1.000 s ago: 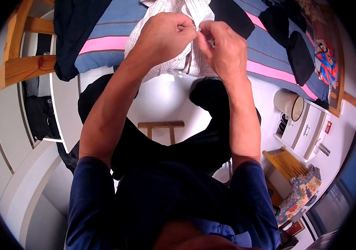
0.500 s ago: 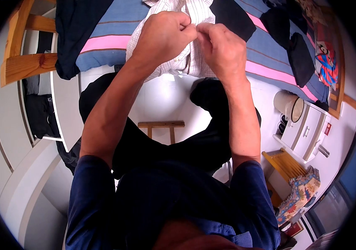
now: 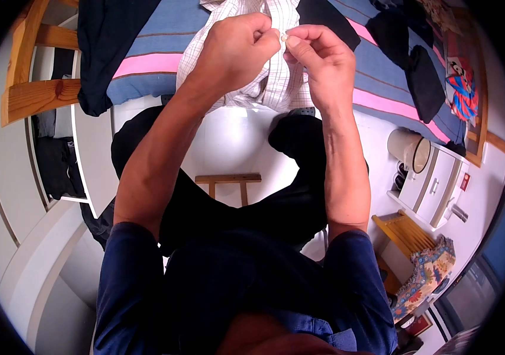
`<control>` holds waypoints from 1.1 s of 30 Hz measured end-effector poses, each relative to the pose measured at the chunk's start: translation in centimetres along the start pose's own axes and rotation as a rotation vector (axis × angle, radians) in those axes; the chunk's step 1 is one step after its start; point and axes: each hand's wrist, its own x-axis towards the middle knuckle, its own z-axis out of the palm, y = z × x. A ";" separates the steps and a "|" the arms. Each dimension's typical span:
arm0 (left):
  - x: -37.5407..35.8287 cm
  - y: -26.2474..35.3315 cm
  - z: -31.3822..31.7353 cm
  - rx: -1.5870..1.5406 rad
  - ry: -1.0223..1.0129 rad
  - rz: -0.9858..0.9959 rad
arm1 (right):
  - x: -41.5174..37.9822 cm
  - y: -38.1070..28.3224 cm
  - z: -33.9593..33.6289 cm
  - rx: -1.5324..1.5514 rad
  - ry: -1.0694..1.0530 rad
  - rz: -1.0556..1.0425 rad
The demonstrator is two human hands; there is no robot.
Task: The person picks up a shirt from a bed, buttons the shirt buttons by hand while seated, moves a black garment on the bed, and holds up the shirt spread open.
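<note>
White-checked shirt (image 3: 276,77) on the striped bed (image 3: 146,62), placket running away from the body; button (image 3: 285,37) pinched between left hand (image 3: 234,50) and right hand (image 3: 317,59), fingers closed.

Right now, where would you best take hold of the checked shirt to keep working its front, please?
Probably at the front edge, where the left hand and right hand already pinch the shirt with a small button between the fingertips. Come from the near side, over the bed edge: the shirt lies flat and its hem hangs towards the person.
</note>
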 end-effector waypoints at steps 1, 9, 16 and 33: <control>0.1 -0.1 0.0 0.000 -0.003 0.001 | 0.0 -0.1 0.0 0.092 -0.017 0.033; 1.0 -0.4 -0.3 -0.369 -0.051 -0.231 | 0.6 0.6 0.2 0.109 -0.030 0.038; 0.9 -0.3 -0.9 -0.643 0.087 -0.219 | 0.3 -0.4 0.4 -0.036 -0.161 0.109; -0.1 0.3 -1.5 0.248 0.168 0.173 | 2.8 0.8 -1.0 0.506 -0.034 0.126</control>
